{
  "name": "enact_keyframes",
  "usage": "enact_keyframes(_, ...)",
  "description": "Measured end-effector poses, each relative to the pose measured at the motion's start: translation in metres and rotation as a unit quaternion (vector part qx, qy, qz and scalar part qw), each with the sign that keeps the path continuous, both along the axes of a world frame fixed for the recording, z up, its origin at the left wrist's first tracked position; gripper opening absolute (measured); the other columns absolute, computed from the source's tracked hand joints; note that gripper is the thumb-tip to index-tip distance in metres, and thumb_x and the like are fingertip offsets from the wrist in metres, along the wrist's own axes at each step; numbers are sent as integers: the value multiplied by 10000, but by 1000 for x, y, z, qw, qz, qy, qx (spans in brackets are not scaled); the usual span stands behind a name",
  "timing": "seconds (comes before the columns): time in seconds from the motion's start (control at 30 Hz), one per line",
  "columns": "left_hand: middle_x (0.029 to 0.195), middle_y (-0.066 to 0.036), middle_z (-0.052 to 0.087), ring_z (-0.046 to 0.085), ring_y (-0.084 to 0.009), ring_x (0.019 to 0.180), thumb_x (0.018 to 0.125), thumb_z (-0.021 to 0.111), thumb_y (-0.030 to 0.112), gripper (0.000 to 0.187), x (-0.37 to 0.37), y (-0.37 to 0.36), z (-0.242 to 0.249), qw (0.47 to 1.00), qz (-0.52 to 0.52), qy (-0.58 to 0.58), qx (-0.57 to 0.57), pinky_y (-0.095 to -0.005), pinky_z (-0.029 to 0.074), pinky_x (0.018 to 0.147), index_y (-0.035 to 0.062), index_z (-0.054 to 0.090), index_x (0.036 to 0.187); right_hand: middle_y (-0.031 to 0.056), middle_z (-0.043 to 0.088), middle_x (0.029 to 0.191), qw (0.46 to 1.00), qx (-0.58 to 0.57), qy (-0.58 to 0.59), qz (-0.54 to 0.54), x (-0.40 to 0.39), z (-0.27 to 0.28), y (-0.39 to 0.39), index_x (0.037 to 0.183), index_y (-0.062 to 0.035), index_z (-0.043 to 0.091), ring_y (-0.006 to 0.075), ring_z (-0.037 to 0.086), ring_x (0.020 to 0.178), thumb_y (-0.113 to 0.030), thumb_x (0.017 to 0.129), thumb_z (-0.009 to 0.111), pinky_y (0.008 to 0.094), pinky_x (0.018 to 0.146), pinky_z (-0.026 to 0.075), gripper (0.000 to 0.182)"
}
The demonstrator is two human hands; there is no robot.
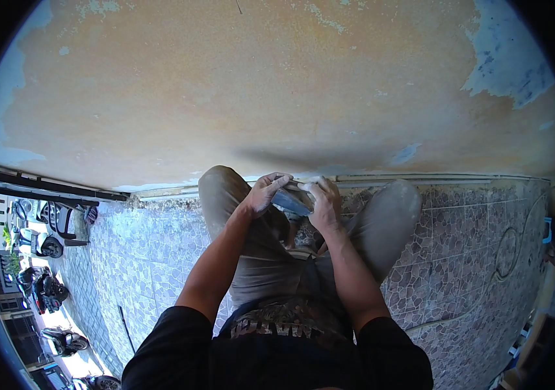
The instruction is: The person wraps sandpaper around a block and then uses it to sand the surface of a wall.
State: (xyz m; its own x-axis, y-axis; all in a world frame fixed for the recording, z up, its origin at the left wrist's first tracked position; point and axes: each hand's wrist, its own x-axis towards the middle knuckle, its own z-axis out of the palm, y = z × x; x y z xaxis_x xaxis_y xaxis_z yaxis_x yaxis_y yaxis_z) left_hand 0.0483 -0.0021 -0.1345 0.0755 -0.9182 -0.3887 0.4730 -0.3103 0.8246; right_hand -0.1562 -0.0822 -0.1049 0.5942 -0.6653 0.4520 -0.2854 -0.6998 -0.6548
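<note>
In front of my bent knees, my left hand (266,194) and my right hand (323,203) grip a flat blue-grey sheet (293,202) that looks like sandpaper. Each hand is closed on one side of it, the thumbs near its upper edge. Pale dust coats my fingers, mostly on the right hand. Part of the sheet is hidden behind the fingers. Just beyond my hands rises a wall (225,84) of worn orange-tan paint with pale bare patches; a soft shadow falls on it. The hands are apart from the wall.
A thin pipe (472,177) runs along the wall's foot. Stone-patterned tiles (446,260) cover the floor, with a hose or cable (469,315) lying at the right. Several parked motorbikes (40,289) stand far left, past a dark rail (50,183).
</note>
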Motion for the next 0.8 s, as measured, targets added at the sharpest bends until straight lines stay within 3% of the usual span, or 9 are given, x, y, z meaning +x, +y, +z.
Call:
enact_keyframes(0.3,1232,-152,682,693,-210,1070,1005,726,153,661,-4,1,1,1000,19,18,6,-342,563,931,-23,369,1533,137,686,1123,996,78,11,32,-4,-6,-15,1036,-82,748,368,642,1099,-219,849,810,481,942,497,241)
enact_keyframes(0.4,1245,-157,675,682,-214,1096,992,741,136,667,-1,1,-4,1000,20,-8,5,-345,565,936,-32,376,1524,160,689,1162,988,127,52,75,-6,-7,-16,1107,-81,731,387,648,1109,-267,873,804,489,965,499,308)
enact_keyframes(0.5,1235,-154,684,690,-208,1076,976,752,98,653,-1,1,-6,1000,11,-3,-5,-341,570,927,-20,400,1513,183,695,1180,994,94,41,31,-5,-5,-11,1177,-67,701,400,654,1112,-293,882,804,482,968,511,386)
enact_keyframes(0.57,1221,-149,692,696,-205,1062,970,752,78,641,-1,0,-6,1000,0,-3,-11,-337,574,916,-8,413,1507,184,703,1154,990,143,22,0,-5,-2,-8,1217,-40,681,400,662,1095,-308,879,815,462,946,528,451)
enact_keyframes(0.67,1183,-126,713,707,-191,1033,963,751,51,581,-2,0,-6,1000,-5,-2,-20,-324,580,896,12,473,1471,182,708,1127,980,167,106,4,-6,2,-11,1201,-7,677,396,667,1091,-281,856,835,451,930,536,468)
enact_keyframes(0.8,1147,-73,740,709,-151,1016,961,752,51,421,-2,-1,-6,999,0,-34,-24,-306,580,888,21,611,1357,174,706,1108,985,153,76,-8,-5,-1,-11,1174,-3,681,397,667,1077,-257,849,837,460,921,536,441)
